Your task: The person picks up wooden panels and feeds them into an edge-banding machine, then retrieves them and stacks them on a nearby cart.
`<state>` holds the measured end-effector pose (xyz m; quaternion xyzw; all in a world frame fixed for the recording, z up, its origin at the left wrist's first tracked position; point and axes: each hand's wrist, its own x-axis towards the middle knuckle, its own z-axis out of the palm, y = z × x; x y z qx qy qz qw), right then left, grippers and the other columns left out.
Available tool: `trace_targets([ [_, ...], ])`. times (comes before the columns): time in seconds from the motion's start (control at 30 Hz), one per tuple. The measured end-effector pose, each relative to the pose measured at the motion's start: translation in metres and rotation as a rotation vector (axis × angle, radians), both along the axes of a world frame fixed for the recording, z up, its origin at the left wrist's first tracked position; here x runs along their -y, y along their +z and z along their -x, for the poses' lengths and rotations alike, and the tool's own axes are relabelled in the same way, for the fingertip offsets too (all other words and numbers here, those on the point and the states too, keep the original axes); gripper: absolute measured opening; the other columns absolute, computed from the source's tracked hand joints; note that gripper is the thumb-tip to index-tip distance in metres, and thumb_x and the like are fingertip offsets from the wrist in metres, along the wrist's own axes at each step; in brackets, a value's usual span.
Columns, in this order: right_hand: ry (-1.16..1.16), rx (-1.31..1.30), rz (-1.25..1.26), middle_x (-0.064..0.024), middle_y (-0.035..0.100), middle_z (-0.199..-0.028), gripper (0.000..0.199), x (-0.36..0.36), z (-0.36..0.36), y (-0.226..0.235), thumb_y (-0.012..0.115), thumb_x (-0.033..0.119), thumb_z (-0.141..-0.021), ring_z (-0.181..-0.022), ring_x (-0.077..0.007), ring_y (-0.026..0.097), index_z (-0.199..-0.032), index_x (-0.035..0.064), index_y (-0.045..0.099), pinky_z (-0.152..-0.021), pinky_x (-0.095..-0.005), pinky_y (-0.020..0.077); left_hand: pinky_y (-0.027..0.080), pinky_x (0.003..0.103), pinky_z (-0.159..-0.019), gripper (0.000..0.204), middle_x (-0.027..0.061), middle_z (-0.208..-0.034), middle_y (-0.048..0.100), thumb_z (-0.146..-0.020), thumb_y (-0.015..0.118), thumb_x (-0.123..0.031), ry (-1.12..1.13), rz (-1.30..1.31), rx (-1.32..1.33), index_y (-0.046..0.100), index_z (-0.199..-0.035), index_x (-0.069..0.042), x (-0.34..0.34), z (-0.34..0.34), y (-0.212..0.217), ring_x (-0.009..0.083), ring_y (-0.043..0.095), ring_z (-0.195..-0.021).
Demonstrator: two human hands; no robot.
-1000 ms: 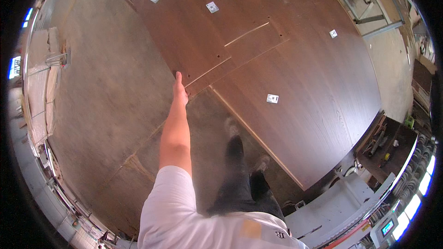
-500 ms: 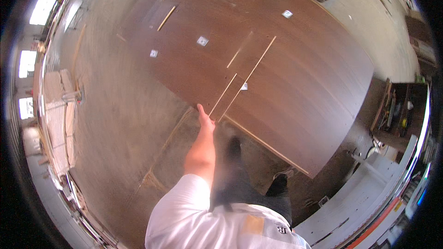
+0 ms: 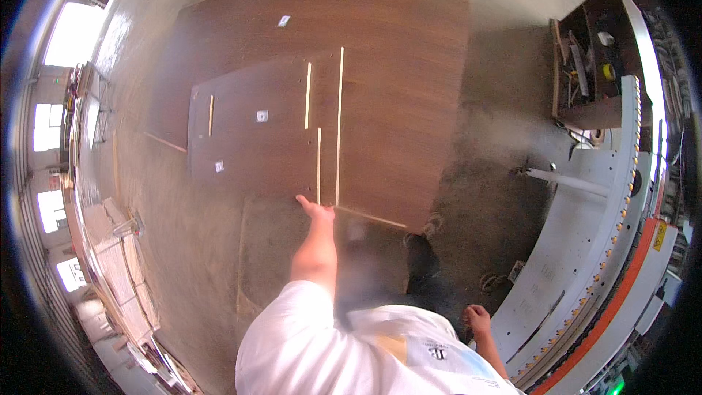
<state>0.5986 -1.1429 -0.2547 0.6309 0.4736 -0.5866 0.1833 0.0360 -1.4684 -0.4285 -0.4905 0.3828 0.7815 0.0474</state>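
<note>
My left arm reaches forward, and my left hand [image 3: 316, 209] is at the near edge of a dark brown panel [image 3: 241, 146]. Its thumb points out to the left along the edge, while the fingers are partly hidden at or under the board. This panel carries white labels, one of them a square label [image 3: 262, 116], and pale narrow strips or grooves. It overlaps a larger brown board [image 3: 402, 102], where a long pale line [image 3: 340, 124] runs from far to near. Low on the right, my right hand [image 3: 477, 317] is curled closed, with nothing visible in it.
At the right stands a long grey machine [image 3: 556, 249] with an orange stripe. Behind it is a brown open box [image 3: 585, 66] holding tools and a yellow roll. Wrapped stacked boards [image 3: 117, 249] lie at the left. Concrete floor [image 3: 197, 249] surrounds the panels.
The view has turned right, so the boards now appear swung round and further left. My left hand stays at the panel's near edge. My right hand has come into view.
</note>
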Motion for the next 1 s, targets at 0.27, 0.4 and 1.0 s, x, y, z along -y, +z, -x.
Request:
trace_targets([
  [0.27,0.237,-0.120,-0.244,-0.0032,0.068,-0.084,0.021,-0.184,0.040,0.025,0.068,0.018,-0.095,-0.070,-0.0103,0.062,-0.107,0.0011,0.067,-0.061,-0.0263,0.0498,0.049,0.041,-0.090,0.092,0.0053,-0.141,0.054,-0.085,0.047,-0.084,0.083,-0.028,0.179,0.045,-0.145,-0.014,-0.168,-0.096,-0.008,0.0262,0.056,-0.114],
  [0.4,0.123,-0.196,-0.254,-0.0027,0.069,-0.086,0.020,-0.249,0.098,0.047,0.067,0.016,-0.095,-0.074,-0.0099,0.063,-0.108,0.0015,0.067,-0.065,-0.0253,0.0504,0.046,0.043,-0.095,0.097,0.0067,-0.146,0.050,-0.082,0.049,-0.085,0.145,-0.050,0.213,0.043,-0.147,-0.013,-0.228,-0.117,-0.010,0.0275,0.053,-0.119],
  [1.0,0.825,-0.032,-0.219,-0.0058,0.070,-0.081,0.021,-0.549,0.456,0.048,0.065,0.022,-0.093,-0.069,-0.0121,0.064,-0.101,0.0030,0.070,-0.063,-0.0290,0.0516,0.033,0.053,-0.114,0.088,0.0119,-0.152,0.046,-0.093,0.040,-0.076,0.567,-0.334,0.051,0.038,-0.152,-0.009,-0.417,0.062,0.061,0.0355,0.043,-0.137],
])
